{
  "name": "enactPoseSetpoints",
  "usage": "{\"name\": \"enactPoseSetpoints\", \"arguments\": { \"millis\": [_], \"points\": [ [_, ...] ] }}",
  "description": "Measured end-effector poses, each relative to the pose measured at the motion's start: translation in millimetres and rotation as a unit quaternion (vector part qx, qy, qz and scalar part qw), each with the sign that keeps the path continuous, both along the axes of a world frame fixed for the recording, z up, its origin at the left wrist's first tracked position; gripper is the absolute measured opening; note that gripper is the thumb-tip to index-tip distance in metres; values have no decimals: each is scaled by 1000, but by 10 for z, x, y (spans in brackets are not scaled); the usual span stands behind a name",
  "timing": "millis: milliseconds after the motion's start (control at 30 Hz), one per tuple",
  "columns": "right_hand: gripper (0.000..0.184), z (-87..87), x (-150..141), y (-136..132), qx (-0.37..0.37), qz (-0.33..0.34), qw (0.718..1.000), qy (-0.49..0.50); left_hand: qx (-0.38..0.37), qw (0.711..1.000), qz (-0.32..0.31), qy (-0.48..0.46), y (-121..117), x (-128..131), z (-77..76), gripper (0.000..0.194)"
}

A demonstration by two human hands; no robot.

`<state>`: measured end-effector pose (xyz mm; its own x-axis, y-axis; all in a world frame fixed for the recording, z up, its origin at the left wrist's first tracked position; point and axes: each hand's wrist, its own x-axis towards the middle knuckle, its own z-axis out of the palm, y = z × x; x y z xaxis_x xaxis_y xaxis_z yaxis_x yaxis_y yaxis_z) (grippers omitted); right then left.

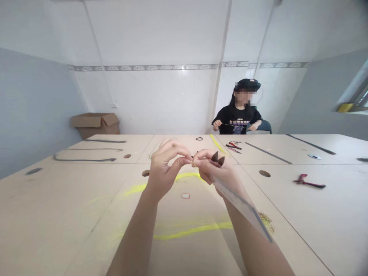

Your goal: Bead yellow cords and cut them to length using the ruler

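My left hand (165, 168) and my right hand (217, 170) meet above the table, thumb and forefinger pinched on each. Between the fingertips shows a bit of thin yellow strand (193, 164), too small to make out well. Two dark brown pointed tips (217, 158) stick up from my right hand; the rest of that item is hidden by the fingers. A pale see-through strip with a grey edge (244, 207) runs along my right forearm, blurred. Below my hands lie bright yellow thread bundles (188, 232) and a small red-edged white label (185, 196).
Red-handled pliers (312, 183) lie on the table (310, 226) to the right. A pile of small gold pieces (266, 221) sits beside my right forearm. Dark cord bundles (86, 159) lie left. Opposite, a person (239, 111) holds a thin strand. A cardboard box (96, 124) stands behind.
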<state>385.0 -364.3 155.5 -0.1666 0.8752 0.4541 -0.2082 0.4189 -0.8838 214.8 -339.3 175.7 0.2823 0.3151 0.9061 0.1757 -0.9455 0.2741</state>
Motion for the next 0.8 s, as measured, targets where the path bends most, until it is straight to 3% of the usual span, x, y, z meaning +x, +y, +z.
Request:
{"name": "enactPoseSetpoints", "arguments": {
  "millis": [267, 367, 433, 567, 633, 800],
  "points": [
    [20, 58, -38, -73, 3, -65, 997, -33, -54, 998, -12, -8, 27, -10, -20, 18],
    [23, 33, 36, -12, 30, -134, 988, -65, -79, 997, -13, -24, 43, -30, -20, 16],
    [24, 28, 103, 29, 78, -227, 963, -123, -96, 994, -29, -33, 54, -46, -16, 16],
    [28, 40, 228, 68, 194, -410, 857, -245, -125, 986, -103, -27, 71, -76, -18, 14],
    [31, 43, 279, 71, 221, -443, 826, -270, -136, 980, -141, -26, 79, -84, -25, 12],
    [33, 52, 383, 48, 260, -483, 793, -265, -176, 962, -208, -22, 103, -68, -41, 12]
  ]
}}
